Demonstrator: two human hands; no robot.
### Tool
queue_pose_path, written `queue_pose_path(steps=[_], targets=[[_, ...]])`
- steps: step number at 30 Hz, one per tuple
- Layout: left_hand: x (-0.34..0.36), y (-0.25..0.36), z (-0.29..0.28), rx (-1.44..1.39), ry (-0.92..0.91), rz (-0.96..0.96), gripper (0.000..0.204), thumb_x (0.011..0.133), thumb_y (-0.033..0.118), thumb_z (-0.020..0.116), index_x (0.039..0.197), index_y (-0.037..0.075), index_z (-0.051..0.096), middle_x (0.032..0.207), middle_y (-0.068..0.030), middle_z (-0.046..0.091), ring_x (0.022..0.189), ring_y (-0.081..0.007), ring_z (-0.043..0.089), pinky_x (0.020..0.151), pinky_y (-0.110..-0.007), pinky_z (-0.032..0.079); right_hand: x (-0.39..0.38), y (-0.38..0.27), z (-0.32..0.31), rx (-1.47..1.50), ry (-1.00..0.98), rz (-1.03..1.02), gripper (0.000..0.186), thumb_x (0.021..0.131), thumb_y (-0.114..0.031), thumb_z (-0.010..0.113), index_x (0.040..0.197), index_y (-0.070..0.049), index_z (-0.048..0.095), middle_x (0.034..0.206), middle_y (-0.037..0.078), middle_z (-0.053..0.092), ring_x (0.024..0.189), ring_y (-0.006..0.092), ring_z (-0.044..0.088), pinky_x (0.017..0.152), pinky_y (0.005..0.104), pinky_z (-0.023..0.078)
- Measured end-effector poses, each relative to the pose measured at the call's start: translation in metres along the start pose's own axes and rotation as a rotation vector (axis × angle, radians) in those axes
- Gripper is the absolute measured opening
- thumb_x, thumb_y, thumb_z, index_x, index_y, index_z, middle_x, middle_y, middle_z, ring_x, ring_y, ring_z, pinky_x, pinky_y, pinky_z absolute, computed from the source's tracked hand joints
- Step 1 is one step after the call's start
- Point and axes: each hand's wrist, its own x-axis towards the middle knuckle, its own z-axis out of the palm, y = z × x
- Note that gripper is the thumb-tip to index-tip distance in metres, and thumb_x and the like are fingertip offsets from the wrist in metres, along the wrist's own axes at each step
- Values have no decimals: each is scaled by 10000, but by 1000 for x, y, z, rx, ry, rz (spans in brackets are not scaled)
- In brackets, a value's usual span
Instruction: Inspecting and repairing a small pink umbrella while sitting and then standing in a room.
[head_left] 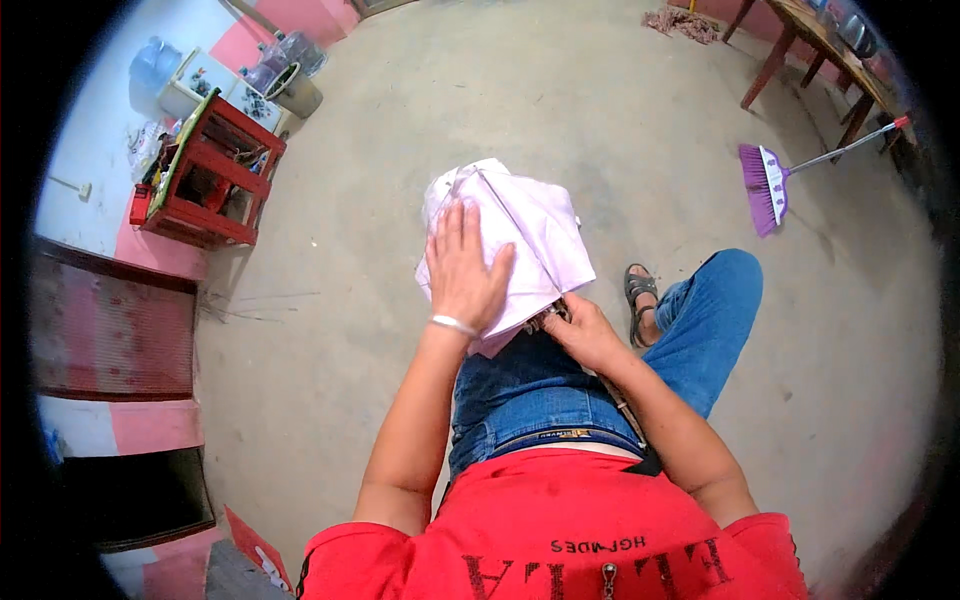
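Observation:
A pale pink umbrella (535, 220), partly folded, lies over my lap with its fabric in loose panels and dark rib lines showing. My left hand (466, 265) rests flat on the fabric, fingers stretched out, a light bangle at the wrist. At the lower edge of the cloth, my right hand (588, 335) is closed around the gathered ribs (540, 318). A thin shaft (622, 405) runs from there under my right forearm to a black end (648, 462) by my waist. The palm side of my right hand is hidden.
A purple broom (765, 190) leans by a wooden table (820, 40) at the right. At the left stand a red wooden stand (215, 175), a bucket (295, 92) and clear plastic bottles (300, 50). A mop head (682, 25) lies at the far wall. My sandalled foot (640, 300) is on the concrete floor.

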Motion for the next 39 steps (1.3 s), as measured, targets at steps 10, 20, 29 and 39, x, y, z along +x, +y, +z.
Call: queue_pose_path(steps=[10, 20, 29, 39], targets=[[-33, -48, -66, 42, -49, -364, 278, 906, 249, 502, 1012, 39, 649, 914, -170, 671, 836, -362, 644, 746, -435, 503, -1, 4, 5, -172, 26, 7, 412, 833, -301, 606, 1073, 28, 542, 934, 254, 625, 887, 376, 611, 777, 420, 467], [-26, -2, 29, -291, 152, 89, 615, 909, 283, 489, 1378, -64, 295, 1433, -258, 296, 1323, -396, 293, 1091, -454, 216, -8, -33, -6, -219, 87, -16, 343, 862, -236, 612, 1062, 33, 541, 897, 156, 637, 828, 258, 603, 751, 363, 472], [-53, -38, 51, -253, 25, -125, 449, 938, 219, 423, 1304, -42, 417, 1306, -254, 463, 1217, -389, 440, 1028, -424, 342, -18, -51, -2, -673, 165, -31, 327, 831, -255, 606, 925, 27, 469, 722, 274, 600, 703, 459, 592, 652, 538, 456], [18, 38, -53, -159, 97, 444, 324, 723, -37, 494, 1012, 46, 612, 1101, -122, 602, 1128, -335, 509, 972, -401, 380, -21, -52, -3, -774, 62, -40, 318, 849, -245, 589, 969, 19, 459, 720, 240, 622, 715, 426, 621, 643, 521, 477]])
